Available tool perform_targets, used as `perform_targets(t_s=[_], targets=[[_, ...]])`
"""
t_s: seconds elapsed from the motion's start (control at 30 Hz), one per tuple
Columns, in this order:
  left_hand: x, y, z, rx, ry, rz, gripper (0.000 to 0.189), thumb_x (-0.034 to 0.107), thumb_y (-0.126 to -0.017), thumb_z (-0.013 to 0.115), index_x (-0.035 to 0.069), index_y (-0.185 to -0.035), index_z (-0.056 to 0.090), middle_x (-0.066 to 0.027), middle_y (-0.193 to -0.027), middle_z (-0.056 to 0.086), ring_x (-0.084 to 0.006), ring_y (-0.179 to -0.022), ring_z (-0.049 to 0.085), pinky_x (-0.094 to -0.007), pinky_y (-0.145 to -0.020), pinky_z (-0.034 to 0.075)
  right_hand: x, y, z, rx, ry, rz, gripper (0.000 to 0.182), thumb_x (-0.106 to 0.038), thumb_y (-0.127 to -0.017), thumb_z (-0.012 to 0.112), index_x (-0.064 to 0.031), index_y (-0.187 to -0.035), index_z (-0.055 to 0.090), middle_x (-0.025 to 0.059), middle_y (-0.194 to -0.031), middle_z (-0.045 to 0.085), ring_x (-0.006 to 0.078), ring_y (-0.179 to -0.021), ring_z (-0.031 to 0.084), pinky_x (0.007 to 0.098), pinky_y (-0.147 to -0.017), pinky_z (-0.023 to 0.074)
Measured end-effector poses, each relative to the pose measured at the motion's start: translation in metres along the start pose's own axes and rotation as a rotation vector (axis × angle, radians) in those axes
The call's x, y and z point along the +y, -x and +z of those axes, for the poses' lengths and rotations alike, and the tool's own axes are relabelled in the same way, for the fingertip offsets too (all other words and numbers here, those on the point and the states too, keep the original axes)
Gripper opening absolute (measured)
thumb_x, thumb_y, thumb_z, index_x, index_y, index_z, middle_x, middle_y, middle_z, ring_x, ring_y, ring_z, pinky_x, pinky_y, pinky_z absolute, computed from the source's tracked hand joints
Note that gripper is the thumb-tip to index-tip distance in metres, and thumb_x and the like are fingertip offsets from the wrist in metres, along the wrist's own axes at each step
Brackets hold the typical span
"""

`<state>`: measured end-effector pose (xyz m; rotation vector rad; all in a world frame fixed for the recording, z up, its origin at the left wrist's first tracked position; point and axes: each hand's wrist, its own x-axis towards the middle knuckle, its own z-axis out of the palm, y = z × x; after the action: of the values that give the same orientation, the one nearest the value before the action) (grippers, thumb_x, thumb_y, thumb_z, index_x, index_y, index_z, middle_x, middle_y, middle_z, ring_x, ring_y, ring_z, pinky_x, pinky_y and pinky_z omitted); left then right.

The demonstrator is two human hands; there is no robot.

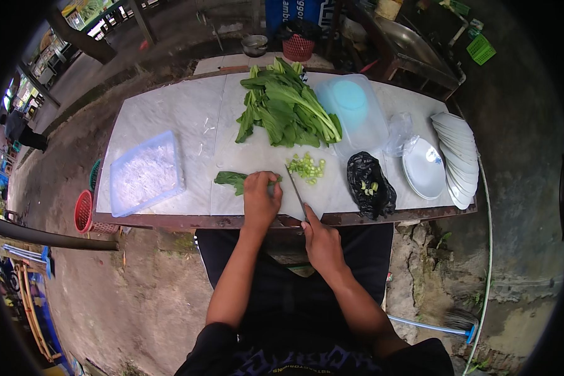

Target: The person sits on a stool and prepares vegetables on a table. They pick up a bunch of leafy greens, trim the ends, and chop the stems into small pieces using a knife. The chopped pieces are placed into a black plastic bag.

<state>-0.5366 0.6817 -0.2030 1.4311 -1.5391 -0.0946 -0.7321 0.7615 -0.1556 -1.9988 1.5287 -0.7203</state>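
My left hand (262, 196) presses a green leaf (230, 179) against a pale cutting sheet (268, 157); the leaf sticks out to the left and a small tip shows by the thumb. In my right hand (323, 239) is a kitchen knife (295, 188), its blade pointing away from me, just right of the leaf. Chopped light-green stem pieces (306, 168) lie beside the blade tip. Beyond them rests a pile of whole leafy mustard greens (286, 105). A black plastic bag (367, 171) with a few stem ends (370, 189) sits at the right.
On the table (169, 103), a plastic tub of white strips (145, 174) stands left. Right are a lidded container (376, 108), a clear bag (399, 134), a stack of plates (424, 169) and a fanned row of plates (456, 160). A red basket (83, 211) stands by the left edge.
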Motion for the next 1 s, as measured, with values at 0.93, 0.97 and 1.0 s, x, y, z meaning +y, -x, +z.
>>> perform_targets(t_s=[0.93, 0.97, 1.0], targets=[[-0.003, -0.012, -0.002, -0.002, 0.018, 0.049, 0.016, -0.001, -0.084, 0.086, 0.003, -0.098, 0.078, -0.0123, -0.097, 0.078, -0.0375, -0.099, 0.069, -0.0477, -0.089, 0.057, -0.006, 0.003, 0.002, 0.016, -0.12, -0.028, 0.045, -0.016, -0.112, 0.068, -0.0046, -0.155, 0.064, 0.0298, -0.083, 0.072, 0.0514, -0.08, 0.074, 0.0579, -0.071, 0.0559], [-0.003, -0.012, -0.002, 0.002, 0.02, 0.058, 0.014, -0.001, -0.086, 0.085, 0.003, -0.098, 0.078, -0.0127, -0.096, 0.078, -0.0374, -0.099, 0.069, -0.0477, -0.088, 0.057, -0.007, 0.003, 0.002, 0.014, -0.112, -0.03, 0.045, -0.016, -0.112, 0.068, -0.0043, -0.155, 0.064, 0.0299, -0.084, 0.072, 0.0514, -0.08, 0.074, 0.058, -0.071, 0.0559], [-0.003, -0.012, -0.002, -0.003, 0.025, 0.06, 0.014, -0.002, -0.086, 0.085, 0.003, -0.097, 0.078, -0.0129, -0.096, 0.077, -0.0376, -0.1, 0.069, -0.048, -0.09, 0.057, -0.007, 0.003, 0.001, 0.008, -0.11, -0.031, 0.045, -0.016, -0.112, 0.068, -0.0039, -0.155, 0.064, 0.0301, -0.084, 0.073, 0.0515, -0.08, 0.074, 0.0581, -0.071, 0.0561]])
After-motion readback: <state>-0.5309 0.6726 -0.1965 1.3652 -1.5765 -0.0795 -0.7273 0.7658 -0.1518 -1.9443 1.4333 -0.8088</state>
